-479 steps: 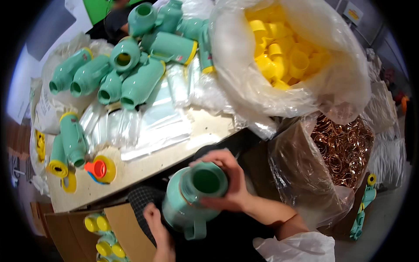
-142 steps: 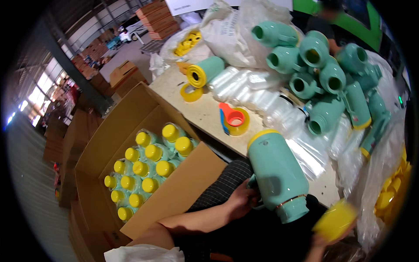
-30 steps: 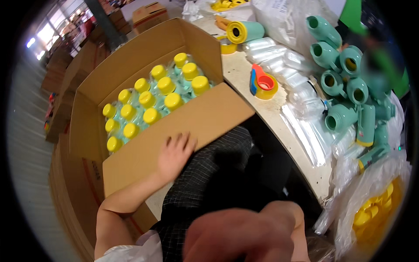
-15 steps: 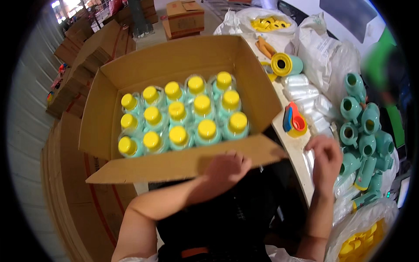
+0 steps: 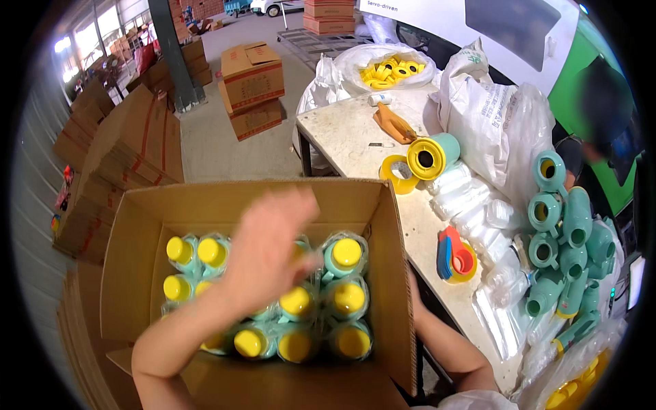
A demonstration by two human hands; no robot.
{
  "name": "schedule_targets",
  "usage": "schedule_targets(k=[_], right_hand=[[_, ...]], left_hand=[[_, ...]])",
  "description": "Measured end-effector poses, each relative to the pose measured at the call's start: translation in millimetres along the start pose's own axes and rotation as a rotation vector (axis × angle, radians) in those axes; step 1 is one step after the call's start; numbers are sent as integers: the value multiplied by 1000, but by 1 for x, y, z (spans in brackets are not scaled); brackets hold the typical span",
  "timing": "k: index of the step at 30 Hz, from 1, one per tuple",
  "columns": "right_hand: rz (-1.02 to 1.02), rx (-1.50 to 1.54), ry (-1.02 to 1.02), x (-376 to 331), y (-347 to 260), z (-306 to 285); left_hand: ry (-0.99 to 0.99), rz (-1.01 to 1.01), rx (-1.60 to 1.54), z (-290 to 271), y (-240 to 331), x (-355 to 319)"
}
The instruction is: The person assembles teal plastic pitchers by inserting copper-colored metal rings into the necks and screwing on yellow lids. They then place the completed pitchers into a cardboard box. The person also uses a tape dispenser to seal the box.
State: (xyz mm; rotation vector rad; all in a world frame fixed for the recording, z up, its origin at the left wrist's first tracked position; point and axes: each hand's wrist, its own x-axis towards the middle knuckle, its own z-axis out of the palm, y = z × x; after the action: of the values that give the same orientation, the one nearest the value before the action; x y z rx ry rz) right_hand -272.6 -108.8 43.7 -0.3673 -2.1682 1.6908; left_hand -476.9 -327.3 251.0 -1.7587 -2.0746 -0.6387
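Observation:
An open cardboard box (image 5: 263,196) holds rows of pale green bottles with yellow caps (image 5: 347,252), each wrapped in clear plastic. My left hand (image 5: 270,239) is above the bottles, blurred, its fingers and thumb apart with nothing visible between them. It hides the caps in the middle of the back row. Against the outside of the box's right wall is my right hand (image 5: 414,294); the wall and its edge cover the fingers, so its grip cannot be made out.
On the worktable (image 5: 342,133) are a yellow tape roll (image 5: 399,179), a green container with yellow rim (image 5: 443,152), nested coloured scoops (image 5: 456,258) and plastic bags (image 5: 471,198). Several green bottles (image 5: 572,260) are heaped at right. Stacked cartons (image 5: 251,78) stand beyond; flat cardboard (image 5: 137,147) leans left.
My left hand has gone from the near flap to over the bottles. My right hand has left the table side for the box's right wall. The box sits lower in view.

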Motion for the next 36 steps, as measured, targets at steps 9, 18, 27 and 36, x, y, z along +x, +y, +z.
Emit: schedule_targets(k=[9, 18, 27, 36], right_hand=[[-491, -698, -427, 14, -8, 177], [-559, -818, -337, 72, -9, 180], [-680, -492, -482, 113, -56, 277], [-733, -796, -807, 128, -30, 330]], left_hand=[[-532, -751, -31, 55, -163, 54], [-702, -575, -79, 50, -76, -130], [-1046, -1082, -232, -27, -83, -203], [5, -473, 311, -42, 77, -254]])
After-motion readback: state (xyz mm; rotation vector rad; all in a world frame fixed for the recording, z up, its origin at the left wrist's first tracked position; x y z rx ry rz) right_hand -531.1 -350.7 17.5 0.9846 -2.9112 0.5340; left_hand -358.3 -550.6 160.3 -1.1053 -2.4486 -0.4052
